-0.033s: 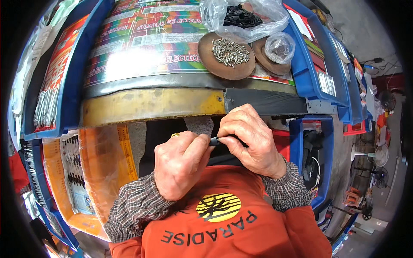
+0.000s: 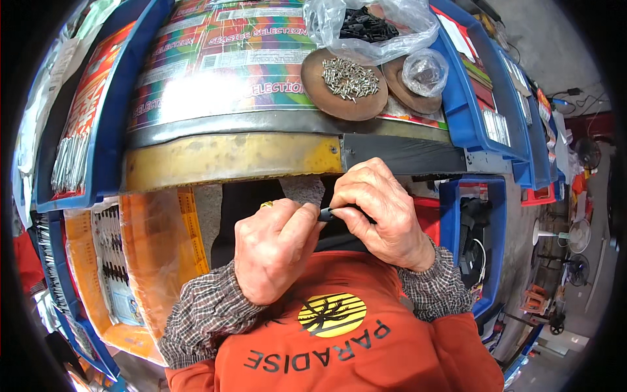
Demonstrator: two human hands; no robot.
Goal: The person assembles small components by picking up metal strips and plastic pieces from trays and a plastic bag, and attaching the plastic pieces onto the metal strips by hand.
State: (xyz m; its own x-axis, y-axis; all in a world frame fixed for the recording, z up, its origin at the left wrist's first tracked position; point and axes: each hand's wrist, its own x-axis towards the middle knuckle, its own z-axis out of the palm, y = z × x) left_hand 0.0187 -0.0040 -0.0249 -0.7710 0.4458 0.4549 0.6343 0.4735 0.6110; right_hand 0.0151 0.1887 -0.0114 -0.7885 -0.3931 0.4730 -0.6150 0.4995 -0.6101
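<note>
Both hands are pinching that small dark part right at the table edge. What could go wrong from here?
The small dark part is gripped only by fingertips of the left hand and right hand, over the lap; a slip could drop it out of sight. The round brown dish of loose silver screws sits near the worktable's yellowish metal edge; a bump might scatter them.

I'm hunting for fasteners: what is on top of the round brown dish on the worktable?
A loose pile of small silver screws lies on the round brown dish. The clear plastic bag covers its far rim.
</note>
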